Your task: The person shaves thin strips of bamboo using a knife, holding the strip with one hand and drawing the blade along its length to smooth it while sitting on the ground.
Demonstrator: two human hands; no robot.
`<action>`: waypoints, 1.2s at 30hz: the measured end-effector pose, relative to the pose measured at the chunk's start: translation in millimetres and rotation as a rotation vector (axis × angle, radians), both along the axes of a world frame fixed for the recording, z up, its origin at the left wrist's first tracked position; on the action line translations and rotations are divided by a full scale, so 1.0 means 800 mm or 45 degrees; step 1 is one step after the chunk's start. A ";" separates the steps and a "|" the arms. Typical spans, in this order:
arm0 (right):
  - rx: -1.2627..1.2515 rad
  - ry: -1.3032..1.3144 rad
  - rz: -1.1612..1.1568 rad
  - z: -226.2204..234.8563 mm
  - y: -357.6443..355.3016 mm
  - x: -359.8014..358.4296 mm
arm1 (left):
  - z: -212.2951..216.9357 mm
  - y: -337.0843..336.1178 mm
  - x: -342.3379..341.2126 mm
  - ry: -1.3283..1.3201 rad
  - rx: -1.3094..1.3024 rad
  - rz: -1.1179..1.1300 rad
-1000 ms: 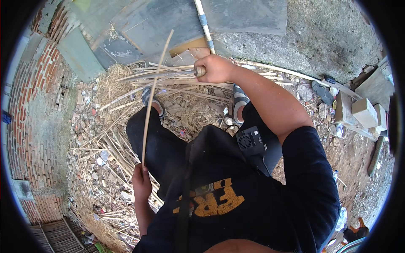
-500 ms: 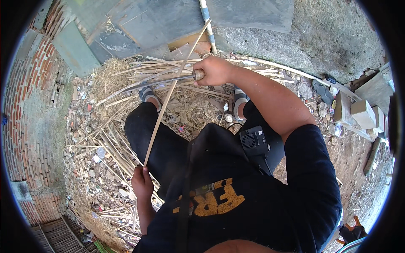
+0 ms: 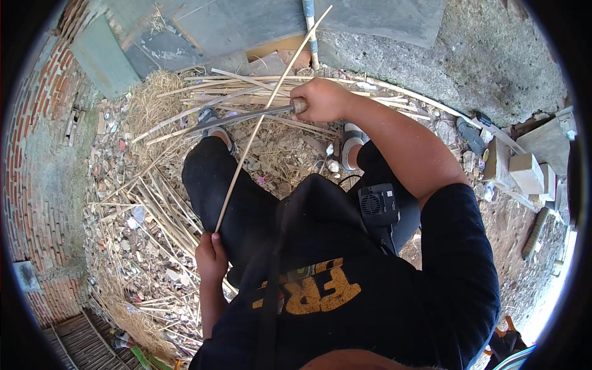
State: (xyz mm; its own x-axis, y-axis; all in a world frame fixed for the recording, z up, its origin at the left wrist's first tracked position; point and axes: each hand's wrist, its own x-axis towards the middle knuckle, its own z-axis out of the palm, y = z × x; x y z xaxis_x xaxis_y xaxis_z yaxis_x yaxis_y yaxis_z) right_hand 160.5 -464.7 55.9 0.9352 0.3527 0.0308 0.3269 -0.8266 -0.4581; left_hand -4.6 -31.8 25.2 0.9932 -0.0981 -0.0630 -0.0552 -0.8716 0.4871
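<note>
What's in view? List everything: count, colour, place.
Held strip: 1, tan, over left leg
Blade: 1, grey, ahead
Loose strips: many, tan, ground
Straw: patches, tan, ground
Rubble: uncountable, mixed, ground
Panels: several, grey, top
Pole: 1, white/blue, top
Brick wall: 1, red, left
Blocks: several, pale, right
Shoe-like thing: 1, dark, right
Device: 1, black, near right thigh
Sandals: 2, grey, feet
Clothes: 2, dark, on body
Left hand: 1, bare, on strip's end
Right hand: 1, bare, on blade's handle

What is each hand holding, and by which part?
The left hand holds a thin pale strip by its near end; the right hand, a long-bladed tool by its handle.
</note>
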 end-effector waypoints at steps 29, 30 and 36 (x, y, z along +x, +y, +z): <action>-0.201 0.006 -0.089 0.003 0.036 0.009 | -0.010 0.012 0.018 -0.003 -0.071 -0.048; -0.225 -0.005 -0.082 0.002 0.035 0.006 | -0.016 0.011 0.014 -0.081 -0.042 -0.070; -0.249 0.115 -0.217 -0.013 0.025 0.019 | -0.012 -0.005 0.016 -0.077 0.082 -0.027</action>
